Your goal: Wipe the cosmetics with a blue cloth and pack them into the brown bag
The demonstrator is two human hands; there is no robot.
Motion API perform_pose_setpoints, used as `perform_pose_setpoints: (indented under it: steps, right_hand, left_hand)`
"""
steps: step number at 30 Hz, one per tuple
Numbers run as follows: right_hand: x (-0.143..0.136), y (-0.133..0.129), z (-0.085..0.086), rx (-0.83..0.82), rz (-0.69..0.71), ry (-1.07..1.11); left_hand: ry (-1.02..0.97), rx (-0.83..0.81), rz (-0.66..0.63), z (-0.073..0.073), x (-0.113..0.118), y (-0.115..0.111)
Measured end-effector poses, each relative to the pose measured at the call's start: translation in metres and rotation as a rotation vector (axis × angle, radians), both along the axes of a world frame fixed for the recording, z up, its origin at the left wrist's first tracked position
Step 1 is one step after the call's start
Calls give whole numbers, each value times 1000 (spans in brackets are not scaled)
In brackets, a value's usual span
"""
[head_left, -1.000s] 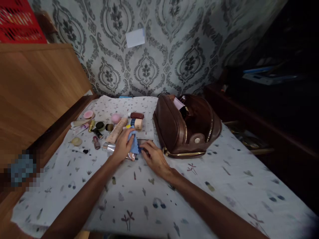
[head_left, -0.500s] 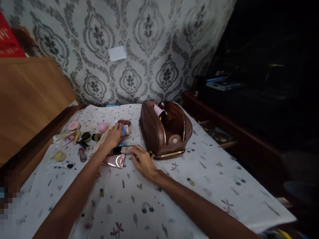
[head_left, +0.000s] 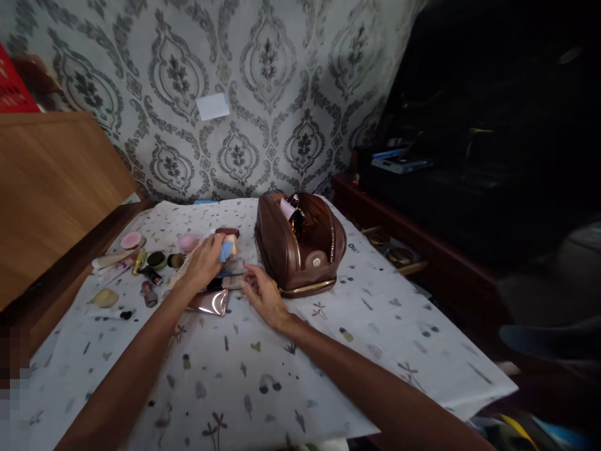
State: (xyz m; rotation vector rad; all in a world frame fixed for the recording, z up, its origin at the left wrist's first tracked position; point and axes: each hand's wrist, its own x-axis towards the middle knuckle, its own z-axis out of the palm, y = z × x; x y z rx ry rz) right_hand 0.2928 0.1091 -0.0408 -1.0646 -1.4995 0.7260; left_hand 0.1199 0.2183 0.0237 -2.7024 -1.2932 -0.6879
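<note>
My left hand is closed around a long peach-and-blue tube, whose end sticks out past the fingers. Just to the right, my right hand has its thumb and fingers apart, beside a foundation bottle with a black cap. A shiny rose-gold squeeze tube lies in front of that bottle. Partly behind my left fingers is a dark red compact. The brown makeup bag stands unzipped to the right, with a pink item and several others inside.
Left of my hands lie a pink makeup sponge, a round pink compact, a yellowish puff and several small cosmetics. A patterned white cloth covers the table. A wooden panel stands at left, an open drawer at right.
My left hand has closed on the peach-and-blue tube and raised its end slightly. The fingers of my right hand have come off the foundation bottle and spread. The view has turned slightly right.
</note>
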Motion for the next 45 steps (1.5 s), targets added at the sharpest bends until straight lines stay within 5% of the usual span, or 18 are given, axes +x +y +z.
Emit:
perform_pose_setpoints:
  steps: [4, 8, 14, 21, 23, 28, 30, 45]
  right_hand:
    - [0, -1, 0, -88, 50, 167]
    - [0, -1, 6, -201, 133, 303]
    - [-2, -1, 17, -346, 164, 483]
    - [-12, -13, 27, -534, 240, 909]
    - [-15, -18, 28, -578, 292, 934]
    - [-23, -29, 24, -565, 370, 863]
    - [-25, -32, 22, -540, 349, 835]
    - [-20, -33, 3, -181, 209, 133]
  left_hand:
    - [0, 95, -73, 5, -3, -44]
    - [-2, 81, -158, -9, -2, -77]
    - [-207, -186, -233, -10, -16, -78]
    - [-665, -166, 124, -2, -27, -78]
    - [-746, -128, 128, -6, -24, -85]
    - [-533, -164, -299, -16, -8, -105]
    - [-473, -175, -375, -19, -3, -110]
    - [-793, -521, -140, -22, -2, -103]
